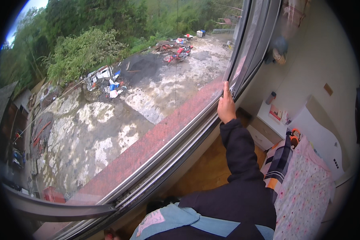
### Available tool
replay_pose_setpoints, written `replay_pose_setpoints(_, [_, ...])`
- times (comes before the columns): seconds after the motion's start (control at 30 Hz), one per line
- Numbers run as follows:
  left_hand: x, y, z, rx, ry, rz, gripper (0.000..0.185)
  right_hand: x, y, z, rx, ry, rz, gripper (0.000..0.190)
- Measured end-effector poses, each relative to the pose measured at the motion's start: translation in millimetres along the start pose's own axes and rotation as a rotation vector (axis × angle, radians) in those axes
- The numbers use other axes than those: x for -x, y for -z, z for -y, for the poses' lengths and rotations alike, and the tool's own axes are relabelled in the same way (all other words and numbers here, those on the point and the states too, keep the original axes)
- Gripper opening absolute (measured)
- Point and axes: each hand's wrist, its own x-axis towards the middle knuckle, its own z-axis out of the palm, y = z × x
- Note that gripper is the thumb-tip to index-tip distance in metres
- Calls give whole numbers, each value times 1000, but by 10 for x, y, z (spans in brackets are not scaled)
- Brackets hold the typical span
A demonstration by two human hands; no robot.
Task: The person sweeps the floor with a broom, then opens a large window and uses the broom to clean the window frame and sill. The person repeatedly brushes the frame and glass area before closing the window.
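Observation:
My right hand (227,103) reaches out in a dark sleeve and lies against the upright edge of a sliding window sash (239,45), just above the window track (168,135). Its fingers point up along the frame, and part of the palm side is hidden. At the bottom edge, a small skin-coloured patch, perhaps my left hand (111,234), shows beside the sill; its fingers cannot be made out. A light blue corduroy garment (168,220) with a pink patch covers my front. Another curved frame bar (60,210) crosses the lower left.
Indoors at right stand a white nightstand (268,124) with a bottle (270,98) and boxes, and a bed with a pink patterned cover (303,180). Outside, below a red ledge (144,144), lie a concrete yard (102,129), a red motorcycle (180,54), debris and trees.

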Motion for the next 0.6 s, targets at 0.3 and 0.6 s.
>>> replay_pose_setpoints(0.3, [47, -38, -81, 127, -120, -28, 24, -315, 354, 247, -29, -61, -167, 57])
replay_pose_setpoints(0.6, [233, -54, -552, 259, 86, -176, 21, 330, 816, 2483, -471, 931, -97, 31])
